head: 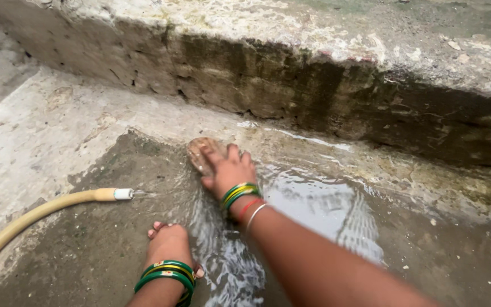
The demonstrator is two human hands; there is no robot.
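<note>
My right hand presses a flat, pale scrubbing brush onto the wet concrete floor, fingers curled over its top. Green and yellow bangles ring that wrist. My left hand rests palm down on the wet floor closer to me, holding nothing, with green bangles on its wrist too. A yellow hose lies on the left, its white nozzle spraying water toward the brush.
A low, stained concrete step with dark mossy patches runs across the back. Water pools and ripples on the floor to the right of my arm. Drier, pale concrete lies at the left.
</note>
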